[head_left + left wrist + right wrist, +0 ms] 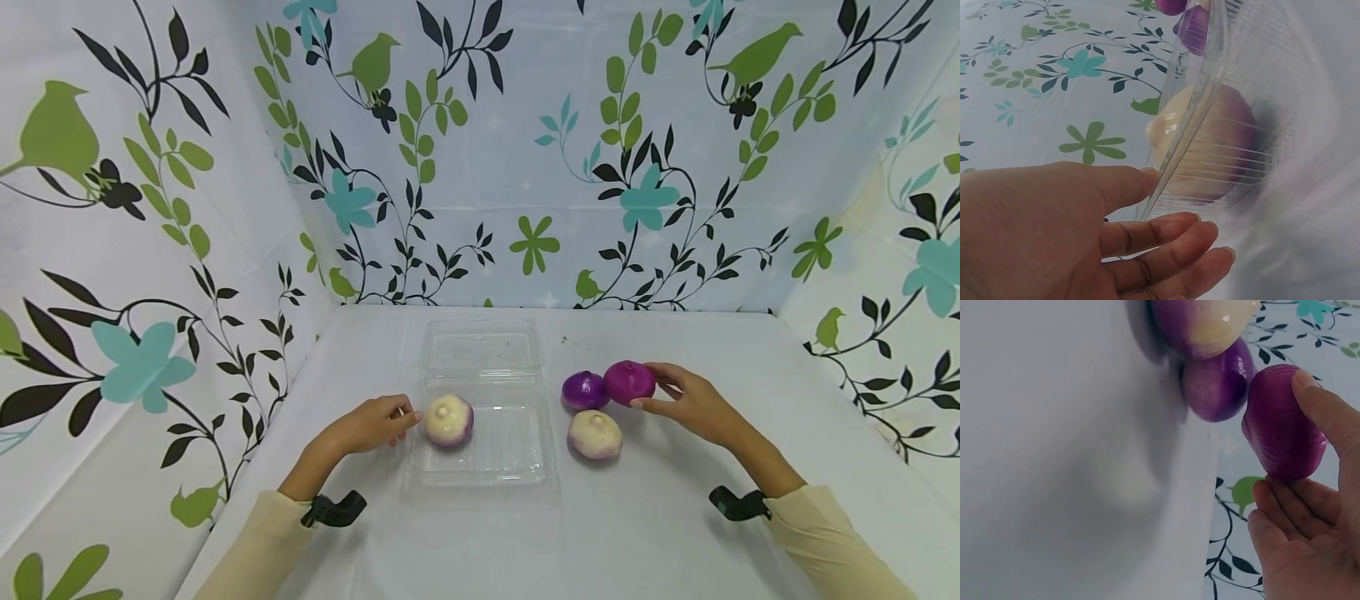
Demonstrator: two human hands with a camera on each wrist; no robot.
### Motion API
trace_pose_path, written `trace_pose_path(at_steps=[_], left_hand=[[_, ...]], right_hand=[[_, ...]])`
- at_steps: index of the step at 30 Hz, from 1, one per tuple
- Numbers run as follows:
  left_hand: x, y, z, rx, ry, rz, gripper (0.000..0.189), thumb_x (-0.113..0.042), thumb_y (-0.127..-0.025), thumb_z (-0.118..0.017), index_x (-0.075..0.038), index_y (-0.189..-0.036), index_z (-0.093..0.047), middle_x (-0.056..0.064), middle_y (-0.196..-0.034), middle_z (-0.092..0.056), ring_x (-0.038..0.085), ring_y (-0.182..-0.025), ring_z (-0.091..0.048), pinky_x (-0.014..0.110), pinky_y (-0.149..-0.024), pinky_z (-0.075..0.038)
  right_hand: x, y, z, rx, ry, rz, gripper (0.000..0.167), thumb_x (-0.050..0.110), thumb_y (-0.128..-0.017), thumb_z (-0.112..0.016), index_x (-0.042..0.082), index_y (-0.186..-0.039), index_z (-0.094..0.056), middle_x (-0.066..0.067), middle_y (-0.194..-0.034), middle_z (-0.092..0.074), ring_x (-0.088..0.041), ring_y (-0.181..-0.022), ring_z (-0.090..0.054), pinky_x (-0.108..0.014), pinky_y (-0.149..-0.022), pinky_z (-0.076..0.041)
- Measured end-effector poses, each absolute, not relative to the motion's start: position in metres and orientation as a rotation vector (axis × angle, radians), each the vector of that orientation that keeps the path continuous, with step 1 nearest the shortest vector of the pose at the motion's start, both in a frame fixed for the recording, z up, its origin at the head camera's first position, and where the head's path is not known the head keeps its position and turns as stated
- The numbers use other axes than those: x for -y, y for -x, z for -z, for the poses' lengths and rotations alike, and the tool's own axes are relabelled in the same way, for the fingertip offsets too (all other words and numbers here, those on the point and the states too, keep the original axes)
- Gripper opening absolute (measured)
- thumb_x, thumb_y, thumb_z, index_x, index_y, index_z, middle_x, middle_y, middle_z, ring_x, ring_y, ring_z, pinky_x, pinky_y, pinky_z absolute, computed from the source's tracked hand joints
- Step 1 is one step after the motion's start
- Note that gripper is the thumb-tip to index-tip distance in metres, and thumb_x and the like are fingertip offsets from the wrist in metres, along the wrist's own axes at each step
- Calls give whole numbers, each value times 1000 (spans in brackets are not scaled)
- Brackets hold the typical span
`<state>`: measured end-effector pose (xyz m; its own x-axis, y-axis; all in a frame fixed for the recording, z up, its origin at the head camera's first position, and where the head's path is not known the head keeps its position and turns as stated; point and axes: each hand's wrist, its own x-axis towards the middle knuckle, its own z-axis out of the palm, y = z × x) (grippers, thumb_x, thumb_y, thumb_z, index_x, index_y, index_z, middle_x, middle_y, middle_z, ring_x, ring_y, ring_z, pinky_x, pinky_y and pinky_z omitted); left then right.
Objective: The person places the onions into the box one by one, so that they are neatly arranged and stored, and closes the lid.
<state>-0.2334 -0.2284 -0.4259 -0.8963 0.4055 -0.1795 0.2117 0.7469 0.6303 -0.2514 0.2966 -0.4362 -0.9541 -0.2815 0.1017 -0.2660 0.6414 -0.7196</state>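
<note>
My left hand [381,423] pinches the left rim of a clear plastic container [517,458], thumb at the edge and fingers beneath, as the left wrist view shows. Inside that container, by its left wall, sits a cream-and-purple turnip [448,420]. Over on the right, my right hand [693,403] holds a magenta onion [628,382] between thumb and fingers, lifted off the table in the right wrist view. Close beside it lie a dark purple onion [583,391] and a second cream-and-purple turnip [595,435].
The container's lid [482,346] lies folded back, away from me. A white cloth covers the table [480,542]. Patterned fabric walls [480,167] with birds and leaves stand at the back and both sides. Each wrist wears a black strap.
</note>
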Motion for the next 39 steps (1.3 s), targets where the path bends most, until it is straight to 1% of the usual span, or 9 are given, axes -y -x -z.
trace_pose_path(at_steps=[5,10,15,22,27,32,35,39], left_hand=[[229,233,426,-2639,-479,-905,31,-33,-110,-57,-3,-106,-64,10,-88,-69,23,-76,-65,36,-68,-48],[229,233,427,-2634,-480,-911,30,-32,-110,-57,-3,-107,-64,10,-88,-69,23,-76,-65,36,-68,-48],[230,233,427,-2639,-486,-909,31,-33,-111,-57,-3,-107,-65,10,-87,-69,23,-76,-65,36,-67,-48],[230,234,427,-2641,-487,-902,31,-33,-110,-57,-4,-107,-65,10,-87,-69,22,-76,-65,36,-67,-49],[229,235,426,-2645,-488,-899,31,-34,-110,-58,-4,-106,-65,9,-87,-69,22,-75,-66,36,-67,-49],[228,234,425,-2641,-484,-898,32,-34,-110,-58,-4,-107,-65,9,-87,-69,22,-75,-66,36,-67,-49],[229,234,425,-2639,-482,-901,32,-35,-110,-58,-4,-107,-65,9,-87,-69,22,-76,-66,36,-67,-49],[229,234,426,-2641,-483,-894,32,-35,-110,-57,-4,-107,-65,9,-87,-69,22,-76,-65,36,-68,-49]], right_hand=[[-286,251,430,-2812,520,1256,78,40,-94,-81,-1,-152,-48,-25,-153,-53,-50,-145,-45,-52,-111,-42],[-273,252,423,-2802,582,1282,78,41,-93,-83,2,-151,-50,-20,-153,-55,-46,-146,-46,-50,-112,-42],[-257,251,416,-2788,675,1292,75,36,-92,-84,2,-150,-52,-19,-151,-57,-44,-145,-48,-52,-112,-42],[-231,252,405,-2799,799,1236,78,35,-87,-89,2,-148,-55,-16,-147,-60,-41,-141,-53,-54,-111,-45],[-217,255,402,-2776,837,1202,79,34,-86,-90,2,-148,-54,-16,-146,-60,-40,-140,-54,-54,-110,-46],[-204,255,400,-2788,853,1128,77,34,-87,-89,1,-147,-54,-18,-143,-61,-42,-135,-58,-57,-103,-52],[-197,255,398,-2798,870,1075,75,34,-88,-88,1,-146,-55,-18,-141,-62,-40,-129,-61,-55,-98,-57],[-185,254,396,-2786,874,1034,72,31,-88,-88,2,-146,-56,-16,-138,-64,-36,-126,-63,-51,-96,-59]])
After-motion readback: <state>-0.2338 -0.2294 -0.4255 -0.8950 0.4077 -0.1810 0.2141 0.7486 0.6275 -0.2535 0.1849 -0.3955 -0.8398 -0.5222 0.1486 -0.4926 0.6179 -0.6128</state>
